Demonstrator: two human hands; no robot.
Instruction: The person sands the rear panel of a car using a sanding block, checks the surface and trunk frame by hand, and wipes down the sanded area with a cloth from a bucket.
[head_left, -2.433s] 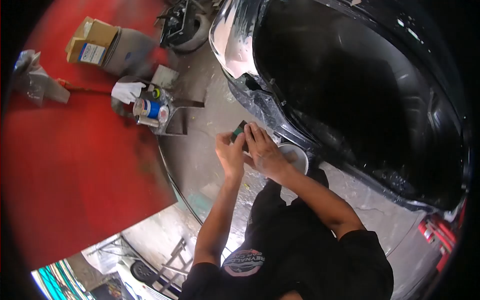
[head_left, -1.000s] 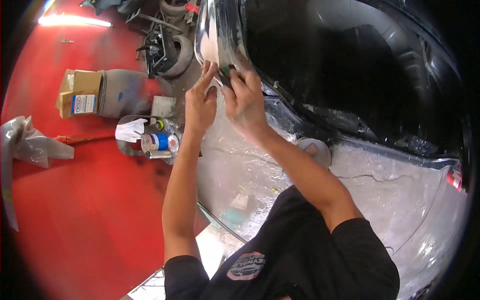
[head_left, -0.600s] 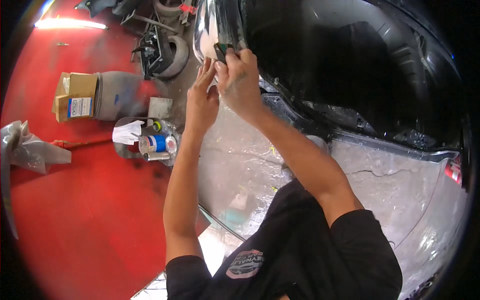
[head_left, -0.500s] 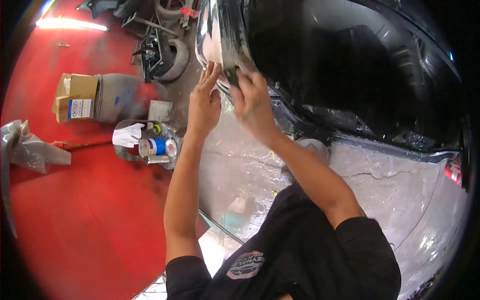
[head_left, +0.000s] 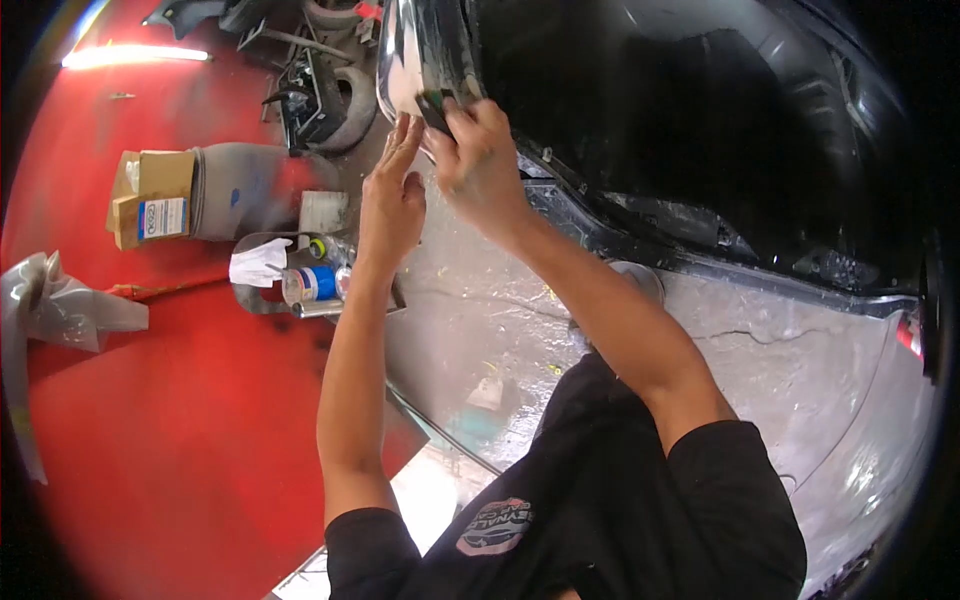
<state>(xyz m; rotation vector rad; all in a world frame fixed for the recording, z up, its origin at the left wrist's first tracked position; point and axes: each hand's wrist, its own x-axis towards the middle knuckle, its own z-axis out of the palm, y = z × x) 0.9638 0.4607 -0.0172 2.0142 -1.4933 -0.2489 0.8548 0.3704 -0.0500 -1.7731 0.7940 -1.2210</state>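
The black car body [head_left: 680, 120] fills the upper right, and its edge panel [head_left: 408, 60] carries a pale pinkish patch with grey smears beside it. Pressed against this panel is a small dark block with some green on it [head_left: 434, 108], held in my right hand [head_left: 478, 165]. The fingers of that hand are bent round the block's near end. My left hand [head_left: 394, 190] lies just left of it, its fingers stretched out and the tips touching the panel's lower edge. Nothing shows in the left hand.
A red panel [head_left: 180, 420] spans the left, with a cardboard box [head_left: 165, 185] and a grey rounded container [head_left: 240, 195] above. A blue-labelled can [head_left: 312, 284] and white cloth [head_left: 258, 262] sit left of my forearm. A tyre [head_left: 350, 110] lies further up.
Both hands went from together above the floor up to the panel. There the right hand with the block has shifted down and back up, while the left fingertips have stayed near the edge.
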